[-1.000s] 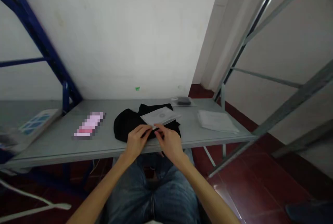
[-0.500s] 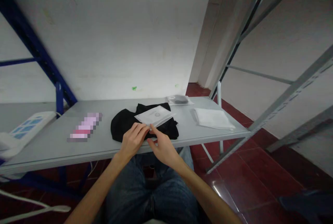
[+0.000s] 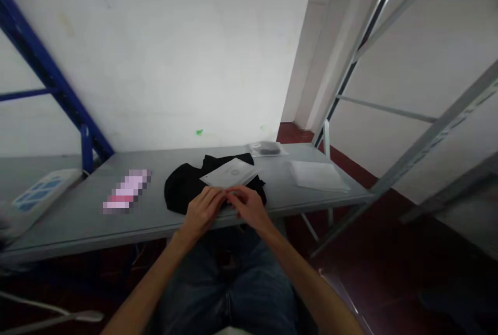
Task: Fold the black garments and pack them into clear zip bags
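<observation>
A flat, whitish translucent plastic bag (image 3: 229,171) with a faint round print lies tilted on a crumpled black cloth (image 3: 181,184). My left hand (image 3: 204,208) is closed at the bag's near edge, its fingers bent together. Against those fingertips, my right hand (image 3: 251,208) pinches at the same edge, thumb and index finger together. The fingers cover the exact spot they grip. Both hands rest over the front part of the black cloth, close to the table's front edge.
On the grey table (image 3: 155,151), a pixelated pink item (image 3: 128,190) lies left and a white power strip (image 3: 44,192) farther left. A clear packet with something dark (image 3: 268,149) is at the back; white folded sheets (image 3: 319,175) lie right. Metal frames (image 3: 346,83) flank the table.
My right hand's fingers have drawn in against the left fingertips and bent more, with the hand turned over the edge. The bag and cloth have stayed in place. The picture is brighter.
</observation>
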A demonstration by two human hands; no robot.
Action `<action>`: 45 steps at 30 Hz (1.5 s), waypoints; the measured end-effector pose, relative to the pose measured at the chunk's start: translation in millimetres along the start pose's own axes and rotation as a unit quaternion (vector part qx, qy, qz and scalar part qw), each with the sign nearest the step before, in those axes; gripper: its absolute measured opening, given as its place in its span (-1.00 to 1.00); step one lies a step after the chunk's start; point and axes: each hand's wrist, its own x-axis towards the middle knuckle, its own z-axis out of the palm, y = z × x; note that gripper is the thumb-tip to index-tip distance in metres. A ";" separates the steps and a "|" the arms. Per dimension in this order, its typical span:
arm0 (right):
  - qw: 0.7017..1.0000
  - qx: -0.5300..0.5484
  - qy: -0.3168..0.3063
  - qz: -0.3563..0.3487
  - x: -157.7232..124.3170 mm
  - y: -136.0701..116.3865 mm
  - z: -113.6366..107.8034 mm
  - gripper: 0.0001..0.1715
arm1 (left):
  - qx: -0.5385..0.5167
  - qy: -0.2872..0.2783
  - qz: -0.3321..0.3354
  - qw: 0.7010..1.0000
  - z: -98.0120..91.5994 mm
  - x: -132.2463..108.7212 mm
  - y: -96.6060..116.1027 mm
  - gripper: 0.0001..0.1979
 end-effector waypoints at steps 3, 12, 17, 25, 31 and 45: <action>0.999 0.029 0.009 0.030 3.2 1.0 -0.2 -0.69 | -0.007 0.009 0.017 1.000 3.0 -3.4 -0.4 -0.78; 0.992 0.034 0.114 0.030 21.6 -5.5 -48.7 -0.67 | 0.022 0.047 0.026 0.998 -4.4 7.4 3.1 -0.80; 0.973 0.000 0.229 0.012 29.6 3.7 -97.5 -0.58 | 0.030 0.042 0.019 0.998 -4.0 6.9 0.1 -0.84; 0.999 0.005 0.053 0.009 20.5 3.5 -74.3 -0.36 | -0.015 -0.027 -0.008 0.999 11.6 -7.6 2.7 -0.82; 0.999 0.015 -0.027 0.021 24.1 9.8 -59.3 -0.40 | -0.033 -0.072 -0.040 0.996 4.5 -3.6 0.9 -0.84; 0.940 -0.009 0.326 0.098 12.7 34.1 -233.2 -0.45 | 0.029 -0.211 -0.141 0.967 -1.9 1.4 -19.1 -0.78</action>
